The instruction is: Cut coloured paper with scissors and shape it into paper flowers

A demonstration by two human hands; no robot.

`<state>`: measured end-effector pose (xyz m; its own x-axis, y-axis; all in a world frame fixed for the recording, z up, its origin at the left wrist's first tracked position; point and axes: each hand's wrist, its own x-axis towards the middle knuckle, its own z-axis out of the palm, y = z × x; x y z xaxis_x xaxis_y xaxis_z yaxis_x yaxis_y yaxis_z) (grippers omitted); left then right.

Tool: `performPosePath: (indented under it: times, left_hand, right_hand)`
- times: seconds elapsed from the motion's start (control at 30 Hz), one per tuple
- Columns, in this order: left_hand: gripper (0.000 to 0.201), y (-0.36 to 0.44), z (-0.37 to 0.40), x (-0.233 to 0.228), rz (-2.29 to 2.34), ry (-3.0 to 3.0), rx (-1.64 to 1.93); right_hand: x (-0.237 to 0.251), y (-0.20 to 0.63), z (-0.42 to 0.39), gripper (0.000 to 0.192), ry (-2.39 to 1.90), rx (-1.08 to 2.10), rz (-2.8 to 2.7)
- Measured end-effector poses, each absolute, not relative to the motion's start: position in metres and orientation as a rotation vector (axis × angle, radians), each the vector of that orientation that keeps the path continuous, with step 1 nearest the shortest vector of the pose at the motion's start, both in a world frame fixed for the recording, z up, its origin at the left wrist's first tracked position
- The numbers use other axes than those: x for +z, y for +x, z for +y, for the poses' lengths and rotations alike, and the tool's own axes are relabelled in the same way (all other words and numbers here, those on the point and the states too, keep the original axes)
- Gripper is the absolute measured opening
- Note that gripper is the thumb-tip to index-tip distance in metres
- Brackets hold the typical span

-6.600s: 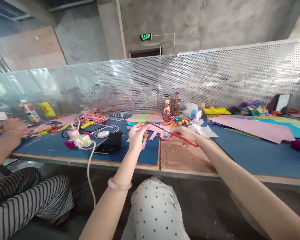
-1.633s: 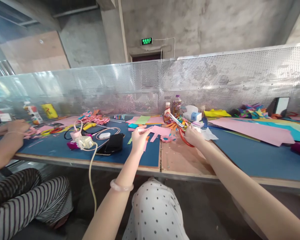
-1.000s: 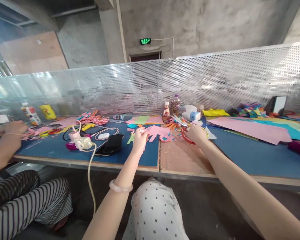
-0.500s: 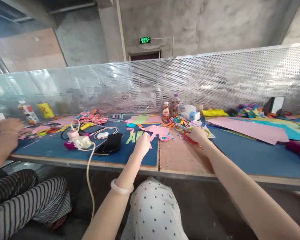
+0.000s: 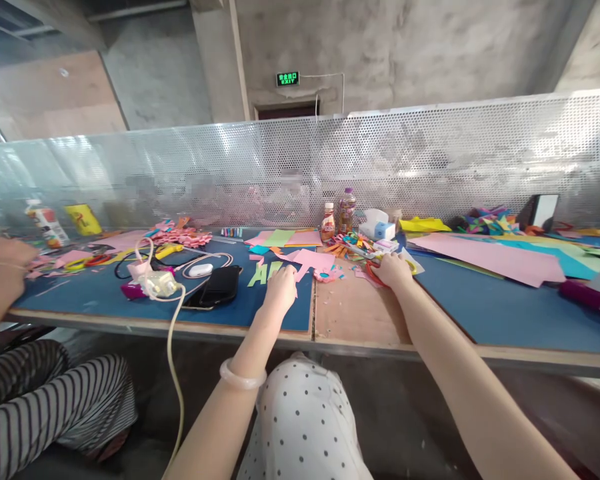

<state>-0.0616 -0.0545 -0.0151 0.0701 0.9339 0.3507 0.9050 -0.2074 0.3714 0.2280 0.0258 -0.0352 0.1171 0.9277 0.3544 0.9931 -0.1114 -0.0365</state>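
My left hand (image 5: 281,288) is closed low over the blue table mat, its fingers pinching a small piece of pink paper that is mostly hidden. Light green cut-paper shapes (image 5: 258,275) lie just beside it, and pink paper (image 5: 307,259) lies behind. Farther right, my right hand (image 5: 394,271) reaches across the bare wood strip with its fingers curled on red-handled scissors (image 5: 373,272). The hand covers much of the scissors. A yellow loop (image 5: 411,267) shows at its right side. A pink paper ring (image 5: 329,274) lies between my hands.
A black phone or wallet (image 5: 221,287) and a power strip with cables (image 5: 161,283) lie on the left. Bottles (image 5: 329,223), a tissue pack (image 5: 384,230) and paper scraps stand behind. Large pink sheets (image 5: 485,253) lie right. Another person's hand (image 5: 5,257) is at far left.
The view has shifted slightly. Less of the red scissors handle shows beside my right hand, which stays over it. My left hand keeps nearly the same place.
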Motion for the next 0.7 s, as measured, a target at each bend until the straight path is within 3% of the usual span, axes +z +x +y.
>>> performPosePath:
  times: [0.4, 0.53, 0.7]
  left_hand:
    - [0.016, -0.06, -0.052, -0.018, 2.087, 2.33, 0.935]
    - [0.022, -0.059, -0.055, -0.017, 1.995, 2.286, 1.28]
    - [0.034, -0.057, -0.055, -0.005, 1.469, 1.835, 2.073]
  right_hand:
    - [-0.033, 0.226, 0.022, 0.062, -2.13, -0.334, -1.841]
    - [-0.034, 0.226, 0.022, 0.062, -2.127, -0.338, -1.844]
    - [-0.034, 0.226, 0.023, 0.065, -2.126, -0.333, -1.854]
